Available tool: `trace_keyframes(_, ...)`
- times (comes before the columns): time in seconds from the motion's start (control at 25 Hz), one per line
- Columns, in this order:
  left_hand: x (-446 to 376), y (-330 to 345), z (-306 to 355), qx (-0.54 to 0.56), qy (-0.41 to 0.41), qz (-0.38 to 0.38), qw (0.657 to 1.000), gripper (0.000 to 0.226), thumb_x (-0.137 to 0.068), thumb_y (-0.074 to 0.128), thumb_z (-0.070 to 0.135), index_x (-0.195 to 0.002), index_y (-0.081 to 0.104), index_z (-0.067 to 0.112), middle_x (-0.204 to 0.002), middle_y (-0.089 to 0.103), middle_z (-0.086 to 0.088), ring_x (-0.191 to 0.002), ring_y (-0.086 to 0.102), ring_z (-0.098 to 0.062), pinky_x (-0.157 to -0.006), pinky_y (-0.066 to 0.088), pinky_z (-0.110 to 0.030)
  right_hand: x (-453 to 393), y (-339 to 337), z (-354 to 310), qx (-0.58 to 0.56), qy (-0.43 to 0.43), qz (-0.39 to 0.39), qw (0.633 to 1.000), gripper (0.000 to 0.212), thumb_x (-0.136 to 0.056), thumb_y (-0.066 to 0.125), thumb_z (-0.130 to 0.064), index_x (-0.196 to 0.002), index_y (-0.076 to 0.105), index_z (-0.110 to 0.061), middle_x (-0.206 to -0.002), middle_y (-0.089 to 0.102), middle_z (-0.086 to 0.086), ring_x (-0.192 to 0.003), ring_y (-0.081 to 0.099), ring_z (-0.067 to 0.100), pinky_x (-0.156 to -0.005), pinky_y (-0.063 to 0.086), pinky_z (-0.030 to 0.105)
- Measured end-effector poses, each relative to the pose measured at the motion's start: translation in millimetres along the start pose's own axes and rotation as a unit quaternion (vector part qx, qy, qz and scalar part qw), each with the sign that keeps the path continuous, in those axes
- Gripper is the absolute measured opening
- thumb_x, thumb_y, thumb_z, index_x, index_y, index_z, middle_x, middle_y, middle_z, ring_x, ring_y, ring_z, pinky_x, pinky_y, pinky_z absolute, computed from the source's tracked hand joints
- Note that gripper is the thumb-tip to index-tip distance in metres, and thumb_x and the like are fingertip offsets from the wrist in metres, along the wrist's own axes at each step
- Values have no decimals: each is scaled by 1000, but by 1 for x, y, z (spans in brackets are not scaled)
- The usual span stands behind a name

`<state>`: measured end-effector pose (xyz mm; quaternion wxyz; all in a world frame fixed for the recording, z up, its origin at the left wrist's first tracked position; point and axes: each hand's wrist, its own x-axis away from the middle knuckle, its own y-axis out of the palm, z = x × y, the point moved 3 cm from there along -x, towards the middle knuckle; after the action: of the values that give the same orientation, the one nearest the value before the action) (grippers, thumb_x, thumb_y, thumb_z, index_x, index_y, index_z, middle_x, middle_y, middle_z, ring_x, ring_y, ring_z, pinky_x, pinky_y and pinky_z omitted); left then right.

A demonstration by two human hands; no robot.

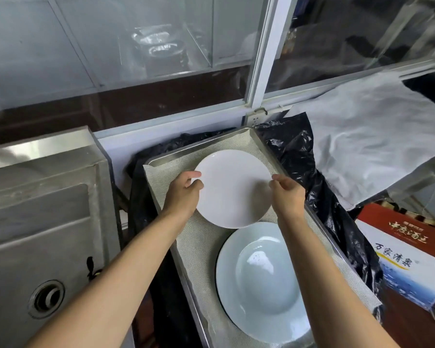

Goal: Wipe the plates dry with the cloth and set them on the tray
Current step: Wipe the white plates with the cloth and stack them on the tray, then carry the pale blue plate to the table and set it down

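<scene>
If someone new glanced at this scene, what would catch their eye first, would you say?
Probably the white plate held at its rim by the left hand and right hand over the far end of the cloth-lined tray. Next, the glossy pale-blue plate lying nearer, then the steel sink at left.

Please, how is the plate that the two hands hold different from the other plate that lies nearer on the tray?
The held plate is plain white and looks flat; the nearer plate is pale bluish with a deep glossy well and wide rim. The held plate is gripped at its edges by the left hand and right hand; no hand touches the nearer plate. The held plate looks smaller. Both are round and over the cloth-lined tray.
</scene>
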<state>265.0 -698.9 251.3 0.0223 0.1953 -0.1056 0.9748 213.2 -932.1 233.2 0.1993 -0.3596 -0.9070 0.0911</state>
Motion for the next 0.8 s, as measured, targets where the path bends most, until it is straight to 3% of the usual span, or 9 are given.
trace_keyframes(0.08, -8, 9, -1, -3, -7, 5, 1000, 24, -93, 56, 10, -108, 66, 26, -125, 63, -1, -125, 57, -21, -106, 47, -51, -13, 2, 3, 9, 2, -3, 1000, 29, -89, 63, -13, -115, 74, -12, -100, 74, 3, -93, 69, 24, -91, 55, 40)
trace_keyframes(0.24, -18, 20, -7, -6, -12, 12, 1000, 27, -91, 57, 11, -115, 65, 21, -131, 62, -5, -125, 57, -22, -107, 47, -50, -23, 7, 8, 32, -8, -11, 999, 33, -90, 64, -15, -122, 71, -10, -113, 75, 7, -107, 69, 25, -99, 54, 42)
trace_keyframes(0.44, -21, 22, -11, -36, -1, 8, 999, 31, -90, 61, 12, -120, 64, 16, -133, 62, -5, -123, 57, -17, -99, 43, -30, -25, 12, 13, 49, -27, -7, 998, 39, -91, 65, -15, -129, 68, -7, -123, 72, 7, -114, 67, 21, -104, 51, 38)
trace_keyframes(0.68, -10, 14, -14, -71, 26, -56, 996, 48, -76, 56, 29, -123, 62, 21, -132, 61, -3, -118, 55, -13, -106, 43, -35, -17, 15, 15, 104, -48, -28, 993, 41, -92, 64, -15, -133, 63, -10, -128, 69, 8, -119, 63, 26, -105, 48, 38)
trace_keyframes(0.8, 7, 7, -18, -69, 35, -66, 995, 41, -74, 54, 32, -114, 63, 29, -123, 65, -2, -114, 62, -23, -103, 49, -48, 0, 7, 18, 91, -49, -24, 994, 41, -95, 62, -14, -136, 61, -10, -135, 66, 5, -124, 60, 20, -99, 43, 26)
